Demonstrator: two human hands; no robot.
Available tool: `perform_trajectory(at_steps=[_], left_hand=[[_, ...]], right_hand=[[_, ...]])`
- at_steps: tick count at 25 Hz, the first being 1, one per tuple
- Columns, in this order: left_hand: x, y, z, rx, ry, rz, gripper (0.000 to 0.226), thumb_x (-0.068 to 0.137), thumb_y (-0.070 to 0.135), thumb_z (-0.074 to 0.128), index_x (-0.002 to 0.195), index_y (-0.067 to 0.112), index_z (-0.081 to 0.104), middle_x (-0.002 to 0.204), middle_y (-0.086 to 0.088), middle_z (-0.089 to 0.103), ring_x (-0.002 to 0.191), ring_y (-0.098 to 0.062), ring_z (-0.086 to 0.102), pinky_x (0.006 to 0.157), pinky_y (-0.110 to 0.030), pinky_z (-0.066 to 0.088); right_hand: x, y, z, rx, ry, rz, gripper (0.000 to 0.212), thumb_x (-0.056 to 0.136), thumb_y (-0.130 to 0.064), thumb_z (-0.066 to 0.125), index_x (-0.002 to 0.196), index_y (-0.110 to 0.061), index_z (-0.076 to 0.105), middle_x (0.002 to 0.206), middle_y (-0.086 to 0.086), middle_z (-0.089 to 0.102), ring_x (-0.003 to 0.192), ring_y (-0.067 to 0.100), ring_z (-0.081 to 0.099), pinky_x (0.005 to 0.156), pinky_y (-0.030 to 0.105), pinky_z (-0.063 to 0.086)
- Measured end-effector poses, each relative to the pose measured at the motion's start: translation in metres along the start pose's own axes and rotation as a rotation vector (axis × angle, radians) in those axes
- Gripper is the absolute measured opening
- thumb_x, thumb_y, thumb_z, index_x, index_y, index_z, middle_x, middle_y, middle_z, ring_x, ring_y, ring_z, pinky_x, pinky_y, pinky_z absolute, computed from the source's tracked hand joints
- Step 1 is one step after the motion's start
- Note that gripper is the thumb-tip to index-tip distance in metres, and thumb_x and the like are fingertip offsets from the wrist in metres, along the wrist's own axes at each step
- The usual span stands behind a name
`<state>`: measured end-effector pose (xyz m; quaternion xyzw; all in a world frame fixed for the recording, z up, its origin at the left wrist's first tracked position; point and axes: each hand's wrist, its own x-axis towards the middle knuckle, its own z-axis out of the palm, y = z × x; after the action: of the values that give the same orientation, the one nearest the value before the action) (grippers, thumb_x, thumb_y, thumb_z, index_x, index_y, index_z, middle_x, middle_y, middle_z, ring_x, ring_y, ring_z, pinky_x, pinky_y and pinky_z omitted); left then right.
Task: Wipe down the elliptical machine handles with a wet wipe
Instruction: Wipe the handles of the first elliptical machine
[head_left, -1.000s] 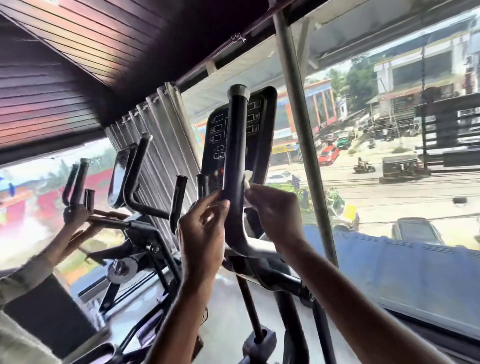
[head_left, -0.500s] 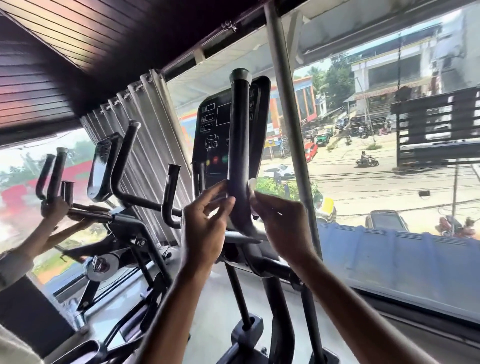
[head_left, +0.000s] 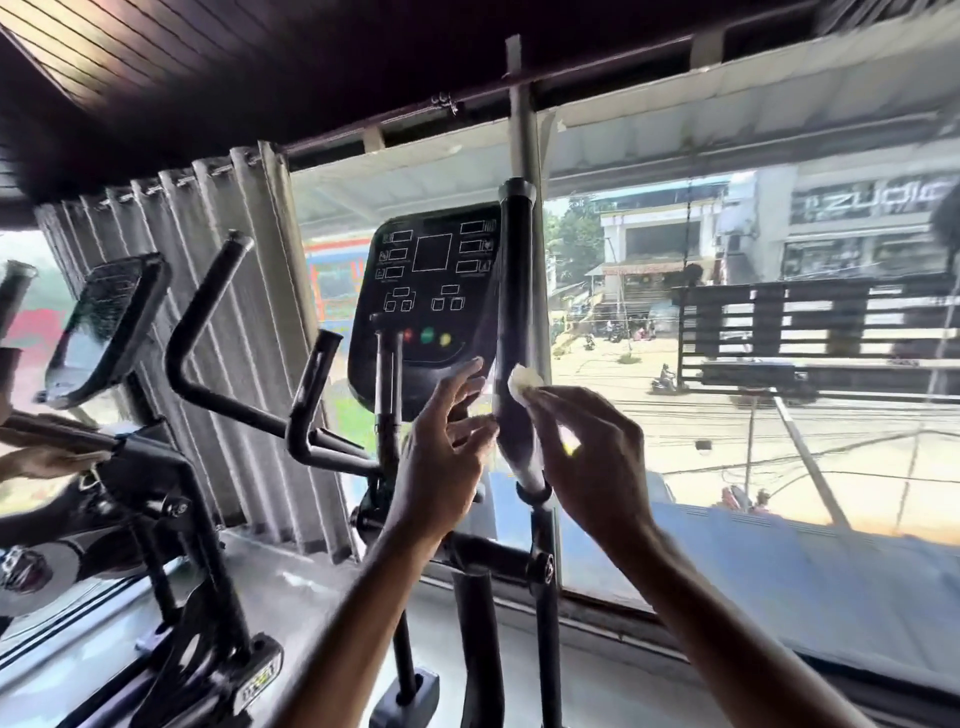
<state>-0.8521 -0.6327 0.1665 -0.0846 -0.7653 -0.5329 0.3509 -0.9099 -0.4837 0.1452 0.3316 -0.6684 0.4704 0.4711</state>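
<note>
The elliptical's upright black handle rises in the middle of the view, just right of the black console. My right hand pinches a small crumpled white wet wipe and holds it against the right side of the handle's lower half. My left hand is on the handle's left side with straight, spread fingers; its fingertips reach the handle's edge. A second black handle stands lower to the left.
A large window with a metal post lies right behind the machine. A grey folded blind hangs at left. Another elliptical stands at left, with someone's hands on it.
The view swung so the console now faces me square on. My left hand's fingers have loosened and spread beside the handle. The wipe sits slightly higher on the handle's right side.
</note>
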Motion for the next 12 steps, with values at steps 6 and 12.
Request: perform_trajectory(at_steps=[6,12], left_hand=[[0.0,0.005,-0.02,0.209,-0.118,0.17,0.028,0.09,0.031,0.072,0.119,0.03,0.073,0.121,0.017,0.072,0.112,-0.005,0.068,0.088,-0.044,0.062],[-0.009,0.019,-0.018,0.088,-0.111,-0.049,0.007,0.093,0.016,0.074,0.09,0.021,0.072,0.088,0.006,0.078,0.084,-0.01,0.073,0.083,-0.044,0.063]], right_hand=[[-0.002,-0.008,-0.022,0.539,-0.309,0.587,0.013,0.091,-0.006,0.071,0.1,-0.008,0.079,0.106,0.006,0.075,0.096,0.018,0.071,0.089,0.039,0.057],[-0.006,-0.02,-0.05,0.671,-0.34,0.732,0.017,0.091,-0.013,0.072,0.106,-0.007,0.077,0.106,0.012,0.076,0.101,0.029,0.072,0.094,0.051,0.056]])
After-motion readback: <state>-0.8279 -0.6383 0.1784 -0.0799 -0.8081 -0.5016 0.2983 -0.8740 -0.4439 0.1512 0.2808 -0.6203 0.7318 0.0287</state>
